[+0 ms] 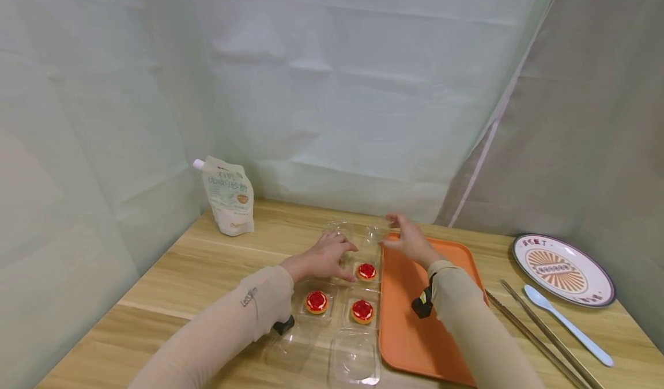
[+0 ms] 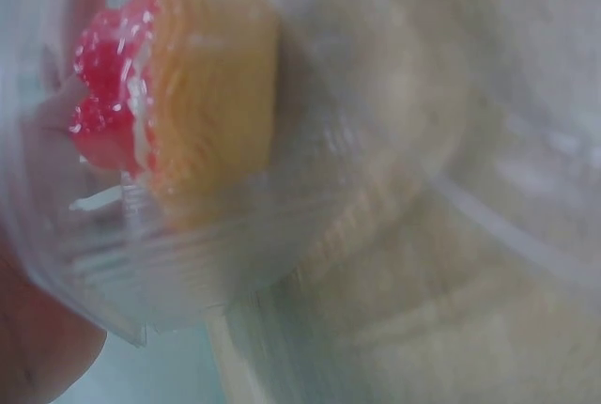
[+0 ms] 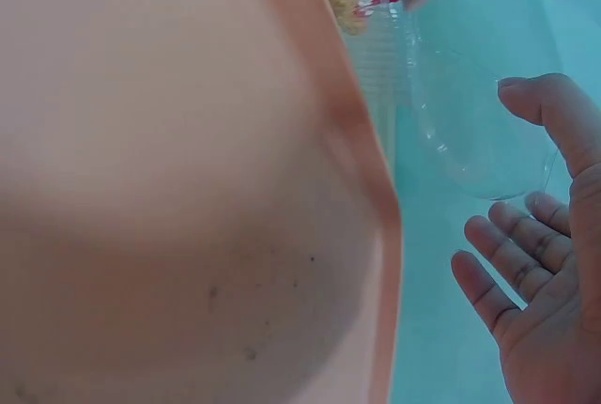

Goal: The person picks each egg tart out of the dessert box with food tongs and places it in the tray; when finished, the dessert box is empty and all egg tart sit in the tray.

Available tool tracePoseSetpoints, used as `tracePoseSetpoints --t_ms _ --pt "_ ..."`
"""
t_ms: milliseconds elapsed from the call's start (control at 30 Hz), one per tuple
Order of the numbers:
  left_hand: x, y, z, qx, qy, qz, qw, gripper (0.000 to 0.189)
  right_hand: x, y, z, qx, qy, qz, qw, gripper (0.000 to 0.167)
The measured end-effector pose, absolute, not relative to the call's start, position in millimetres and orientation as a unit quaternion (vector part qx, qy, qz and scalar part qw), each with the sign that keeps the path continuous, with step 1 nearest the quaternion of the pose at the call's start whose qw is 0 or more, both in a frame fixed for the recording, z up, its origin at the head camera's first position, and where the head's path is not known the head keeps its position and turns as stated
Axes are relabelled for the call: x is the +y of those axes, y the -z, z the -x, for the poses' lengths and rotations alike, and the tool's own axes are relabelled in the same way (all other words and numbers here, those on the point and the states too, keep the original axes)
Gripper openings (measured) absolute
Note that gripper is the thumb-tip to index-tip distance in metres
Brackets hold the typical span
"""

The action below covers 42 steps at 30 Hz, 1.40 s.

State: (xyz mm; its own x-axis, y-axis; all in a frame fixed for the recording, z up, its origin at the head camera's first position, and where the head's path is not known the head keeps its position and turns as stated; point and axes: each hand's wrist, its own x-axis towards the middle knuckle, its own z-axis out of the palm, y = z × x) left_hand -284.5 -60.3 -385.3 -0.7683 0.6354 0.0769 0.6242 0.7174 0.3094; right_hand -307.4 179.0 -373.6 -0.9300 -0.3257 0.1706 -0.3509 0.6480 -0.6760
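Three tarts with glossy red topping sit in clear plastic boxes with raised lids: a far tart [image 1: 366, 271], a near tart [image 1: 362, 311] and a left tart [image 1: 316, 301]. My left hand [image 1: 324, 256] lies beside the far box, its thumb pointing at the tart and its fingers bent loosely by the box's back edge. In the right wrist view, my right hand [image 3: 549, 272] spreads thumb and fingers around the end of a clear lid [image 3: 479, 132]. I cannot tell whether it touches. The left wrist view shows one tart [image 2: 202, 85] close up through clear plastic.
An orange tray [image 1: 415, 343] lies just right of the boxes, under my right forearm. Farther right are metal tongs [image 1: 550, 334], a pale blue spoon [image 1: 568, 323] and a patterned plate [image 1: 564, 269]. A spouted pouch [image 1: 228, 196] stands at the back left.
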Motion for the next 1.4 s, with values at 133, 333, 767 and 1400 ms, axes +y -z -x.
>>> tracePoseSetpoints --t_ms 133,333,767,1400 --pt "-59.6 385.0 283.6 0.928 -0.154 -0.339 0.017 0.07 178.2 376.6 309.8 -0.914 -0.366 -0.174 0.014 0.069" --pt "-59.2 384.4 283.2 0.929 -0.152 -0.337 0.02 0.07 178.1 383.0 313.5 -0.919 -0.359 -0.163 0.0 0.073" --pt "-58.6 381.8 280.6 0.932 -0.13 -0.339 0.019 0.071 178.7 389.8 319.2 -0.941 -0.3 -0.154 -0.023 0.074" --pt "-59.2 373.8 277.5 0.932 -0.123 -0.341 0.003 0.067 176.4 391.6 328.5 -0.946 -0.255 -0.197 -0.036 0.07"
